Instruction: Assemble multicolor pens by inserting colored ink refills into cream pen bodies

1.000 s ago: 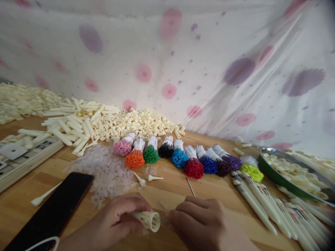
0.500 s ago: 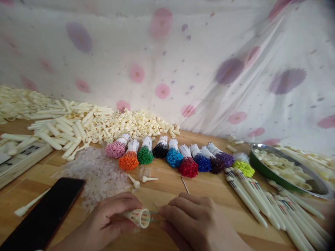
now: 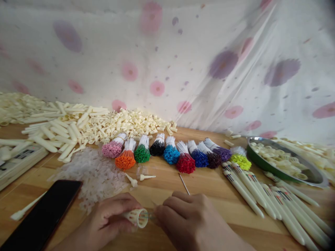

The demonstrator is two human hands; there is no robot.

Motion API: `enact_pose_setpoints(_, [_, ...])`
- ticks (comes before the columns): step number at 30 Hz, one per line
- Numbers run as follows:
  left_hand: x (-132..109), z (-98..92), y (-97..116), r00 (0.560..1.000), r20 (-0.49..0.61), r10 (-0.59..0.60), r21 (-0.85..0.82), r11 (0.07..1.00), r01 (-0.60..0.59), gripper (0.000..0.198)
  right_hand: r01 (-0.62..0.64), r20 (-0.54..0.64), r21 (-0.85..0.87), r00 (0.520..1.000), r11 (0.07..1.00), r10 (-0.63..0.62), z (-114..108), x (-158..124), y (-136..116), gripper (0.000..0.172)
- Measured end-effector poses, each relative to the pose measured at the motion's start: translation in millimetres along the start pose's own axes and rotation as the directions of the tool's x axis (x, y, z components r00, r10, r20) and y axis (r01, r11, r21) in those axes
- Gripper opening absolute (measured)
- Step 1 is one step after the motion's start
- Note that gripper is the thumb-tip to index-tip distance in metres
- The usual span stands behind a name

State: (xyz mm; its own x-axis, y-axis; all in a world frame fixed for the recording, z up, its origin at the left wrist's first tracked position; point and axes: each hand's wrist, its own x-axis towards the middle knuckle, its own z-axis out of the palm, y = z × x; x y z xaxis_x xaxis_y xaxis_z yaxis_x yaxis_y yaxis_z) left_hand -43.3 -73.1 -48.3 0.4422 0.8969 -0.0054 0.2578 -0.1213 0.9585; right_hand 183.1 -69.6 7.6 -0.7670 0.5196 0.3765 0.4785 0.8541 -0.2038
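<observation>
My left hand (image 3: 110,219) is closed round a cream plastic pen barrel (image 3: 137,217), its open end facing right. My right hand (image 3: 191,221) is pinched on a thin refill (image 3: 149,215) whose tip sits at the barrel's mouth. Both hands rest low over the wooden table (image 3: 209,190). Just beyond them lie a loose refill (image 3: 184,184) and a row of refill bundles with coloured ends, from pink (image 3: 113,148) through red (image 3: 185,163) to yellow-green (image 3: 240,159).
A black phone (image 3: 43,218) lies at the lower left beside a heap of clear small parts (image 3: 91,174). Cream barrels and clips (image 3: 91,123) pile up behind. Finished pens (image 3: 264,198) and a green-rimmed metal tray (image 3: 281,164) are on the right. A spotted cloth (image 3: 183,62) hangs behind.
The view has drifted so everything sits slightly further left. My right hand has closed in on the barrel, and the refill's tip has gone from outside the opening to its mouth.
</observation>
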Motion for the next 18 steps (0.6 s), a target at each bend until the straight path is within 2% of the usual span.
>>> enact_pose_setpoints(7, [-1.1, -1.7, 0.2, 1.0, 0.016, 0.017, 0.068, 0.998, -0.018, 0.017, -0.032, 0.023, 0.016, 0.999, 0.999, 0.031, 0.1, -0.8, -1.1, 0.025])
enact_pose_setpoints(18, [-2.1, -0.4, 0.8, 1.0, 0.022, -0.003, 0.083, 0.997, 0.001, 0.017, -0.051, 0.074, 0.023, 0.996, 0.998, 0.049, -2.1, -0.5, -1.7, 0.021])
